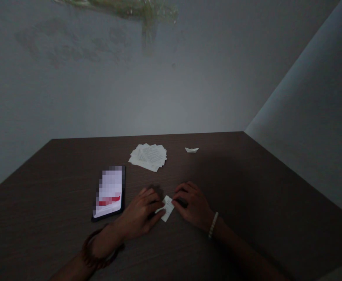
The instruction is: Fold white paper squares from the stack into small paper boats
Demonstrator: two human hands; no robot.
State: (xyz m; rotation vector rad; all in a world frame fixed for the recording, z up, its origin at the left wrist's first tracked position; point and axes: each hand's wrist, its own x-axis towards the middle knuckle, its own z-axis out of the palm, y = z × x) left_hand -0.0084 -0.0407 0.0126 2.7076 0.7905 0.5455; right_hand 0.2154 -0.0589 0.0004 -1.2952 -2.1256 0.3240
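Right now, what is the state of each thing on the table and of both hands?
Small paper piece: partly folded, flat on table, pressed by both hands.
Left hand: fingers on the paper.
Right hand: fingers on the paper.
Paper stack: loose, fanned.
Paper boat: folded, finished.
Phone: screen lit.

dim, murky, soft shadows
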